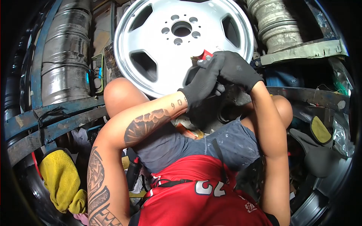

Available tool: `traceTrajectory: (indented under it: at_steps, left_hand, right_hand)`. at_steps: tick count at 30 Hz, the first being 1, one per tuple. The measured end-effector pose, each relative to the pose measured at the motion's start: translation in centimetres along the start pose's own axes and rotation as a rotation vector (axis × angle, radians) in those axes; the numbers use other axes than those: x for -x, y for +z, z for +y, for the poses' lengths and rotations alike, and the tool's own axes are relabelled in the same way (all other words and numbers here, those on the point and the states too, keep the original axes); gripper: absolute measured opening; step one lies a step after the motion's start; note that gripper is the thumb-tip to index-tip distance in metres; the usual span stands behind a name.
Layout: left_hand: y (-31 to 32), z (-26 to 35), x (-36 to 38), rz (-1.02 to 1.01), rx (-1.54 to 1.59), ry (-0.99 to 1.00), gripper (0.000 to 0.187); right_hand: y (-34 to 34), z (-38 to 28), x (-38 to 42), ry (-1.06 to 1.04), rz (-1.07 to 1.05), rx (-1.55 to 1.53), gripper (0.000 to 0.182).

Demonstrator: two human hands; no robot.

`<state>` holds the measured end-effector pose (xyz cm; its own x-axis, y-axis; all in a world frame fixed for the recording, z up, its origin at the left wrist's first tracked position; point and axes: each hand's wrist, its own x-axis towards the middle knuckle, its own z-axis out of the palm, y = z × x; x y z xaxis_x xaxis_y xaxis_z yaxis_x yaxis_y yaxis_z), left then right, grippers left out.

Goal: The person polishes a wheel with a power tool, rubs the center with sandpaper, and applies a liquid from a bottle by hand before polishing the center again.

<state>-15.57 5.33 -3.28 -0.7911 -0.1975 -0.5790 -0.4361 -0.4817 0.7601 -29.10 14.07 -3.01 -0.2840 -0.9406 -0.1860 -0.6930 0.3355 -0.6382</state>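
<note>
A silver alloy wheel rim (167,52) lies face up in front of me, with spokes, bolt holes and a round centre hole. Both of my hands wear black gloves and meet over its lower right edge. My left hand (203,81) is closed, its thumb beside a small red object (205,55) with a pale edge. From the right, my right hand (236,69) curls over it, fingers bent and pressed close to the left hand. Most of the red object is hidden by the gloves, so I cannot tell what it is.
Stacked metal rims (66,56) stand in a blue rack (37,71) on the left, with more rims (277,22) at the upper right. A yellow cloth (58,177) hangs at the lower left. A grey mask-like piece (320,158) and clear plastic (343,132) are at the right.
</note>
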Motion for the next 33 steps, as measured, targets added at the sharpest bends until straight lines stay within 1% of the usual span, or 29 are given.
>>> traceTrajectory:
  at_steps: [2,3,5,7,8,10,11,15,16,18,20,21,23,24,26,27,29,30,33]
  left_hand:
    - [0.0,-1.0,-0.2,0.053,0.060,0.083,0.060]
    - [0.1,-1.5,0.0,0.072,0.090,0.090,0.061]
    - [0.2,-2.6,0.5,0.112,0.151,0.106,0.061]
    - [0.3,-2.6,0.7,0.076,0.144,0.003,0.067]
    - [0.2,-2.5,0.8,0.059,0.141,-0.051,0.070]
    - [-0.2,-2.5,0.1,-0.021,0.083,0.014,0.068]
    - [-0.3,-2.4,-0.3,-0.060,0.057,0.049,0.068]
    - [0.4,-1.2,-0.6,-0.059,0.058,0.128,0.062]
    - [0.2,-1.1,-0.5,-0.037,0.073,0.103,0.057]
    - [0.0,-1.0,-0.4,0.002,0.101,0.051,0.047]
    - [-0.5,-1.8,-0.8,-0.018,0.031,0.110,0.056]
    - [-0.6,-1.8,-0.8,-0.029,-0.005,0.140,0.061]
    - [-0.3,-1.9,-0.8,0.005,0.056,0.072,0.062]
    - [0.0,-1.6,-0.5,0.024,0.086,0.039,0.062]
    - [0.6,-1.1,0.3,0.040,0.077,0.153,0.065]
    - [0.8,-0.9,0.6,0.048,0.074,0.210,0.066]
    - [0.1,-1.9,-0.9,-0.015,0.047,0.262,0.069]
    - [-0.1,-1.8,-1.1,-0.046,0.034,0.289,0.070]
    - [-0.1,-1.8,-0.7,-0.086,0.233,0.215,0.066]
  right_hand:
    - [0.5,0.7,-0.8,-0.087,-0.028,0.061,0.029]
    - [0.6,0.4,-1.1,-0.073,-0.068,0.043,0.031]
    - [1.5,1.0,-1.0,-0.163,0.017,0.073,0.032]
    - [2.2,1.2,-0.5,-0.268,0.140,0.104,0.033]
    - [1.9,1.5,-0.5,-0.210,0.062,0.097,0.031]
    - [0.2,0.2,-0.5,-0.092,-0.095,0.081,0.029]
    - [0.2,0.3,-0.3,-0.078,-0.060,0.069,0.028]
    - [0.0,0.6,0.4,-0.015,0.035,0.013,0.025]
    - [-0.1,0.6,0.4,0.006,0.050,-0.001,0.025]
    - [0.3,0.9,0.2,-0.024,0.025,-0.008,0.026]
    - [0.9,1.0,0.1,-0.025,0.012,-0.046,0.029]
    - [0.9,0.7,0.1,0.017,0.014,-0.002,0.031]
    - [1.1,0.1,0.2,0.098,0.016,0.084,0.036]
    - [1.3,-0.2,0.4,0.103,0.083,0.065,0.040]
    - [1.6,-0.8,0.9,0.114,0.217,0.027,0.049]
    - [1.5,-0.9,0.8,0.105,0.217,-0.006,0.051]
    - [1.2,-1.3,0.6,0.090,0.218,-0.072,0.058]
    - [1.1,-1.2,0.5,0.073,0.203,-0.044,0.057]
    - [1.3,-1.2,0.3,0.029,0.204,-0.011,0.058]
